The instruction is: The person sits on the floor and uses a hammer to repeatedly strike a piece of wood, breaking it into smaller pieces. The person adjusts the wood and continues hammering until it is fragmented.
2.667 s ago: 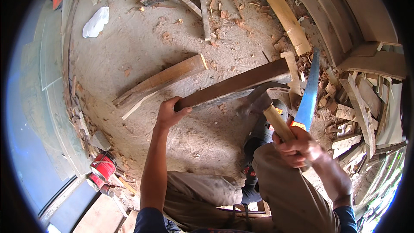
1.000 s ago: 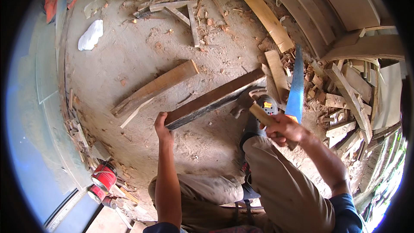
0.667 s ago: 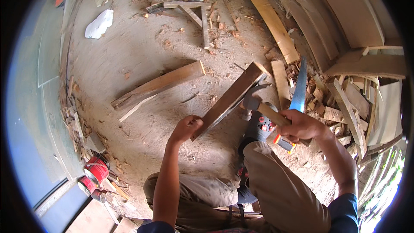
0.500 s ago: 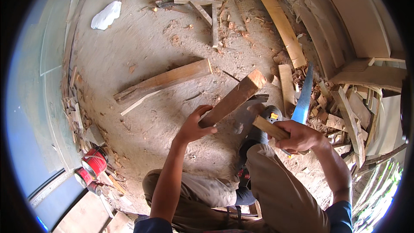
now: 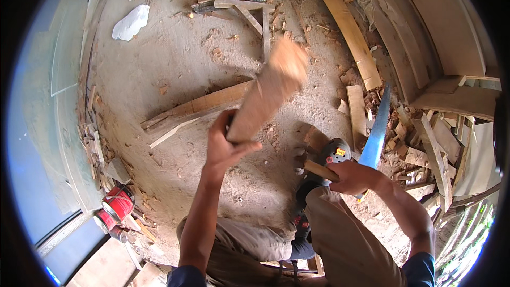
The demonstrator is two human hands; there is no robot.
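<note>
Dirt floor (image 5: 175,58), strewn with chips, fills the middle of the view. Pale blue-grey panels (image 5: 48,117) line its left side; a heap of scrap wood (image 5: 438,141) occupies the right. A long plank (image 5: 350,37) extends down from the upper edge toward the heap. A squared beam (image 5: 199,102) rests on the floor, its right end hidden by a wooden block (image 5: 271,90). This block, blurred, is raised obliquely above the floor, its lighter end pointing up and rightward. A blue-bladed saw (image 5: 376,130) lies just beyond the right hand (image 5: 353,176), its handle mostly concealed. The hammer (image 5: 319,170) has a wooden handle; its head is blurred near the shoe. Left hand (image 5: 220,146): grip clasped about the block's near end, thumb extended below. Right hand: grip closed around the hammer's handle.
</note>
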